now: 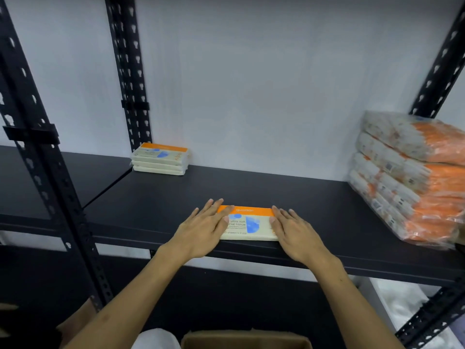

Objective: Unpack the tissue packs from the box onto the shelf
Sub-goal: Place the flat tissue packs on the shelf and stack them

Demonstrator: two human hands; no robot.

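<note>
Black shelf [314, 205], front edge: my left hand [201, 230] and right hand [294, 235], fingers straight and slightly spread, press flat on a pack [251, 224], squaring it for stacking.

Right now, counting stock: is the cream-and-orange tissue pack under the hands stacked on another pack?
No, the cream-and-orange tissue pack lies alone, flat on the black shelf.

Tissue pack [247, 224]: both ends were covered by hands, left [201, 231] & right [295, 234], print partly hidden. Box [245, 340] was cut off by btm edge. Wrapped bundle [412, 177] ran off right edge, labels too blurred to read.
</note>
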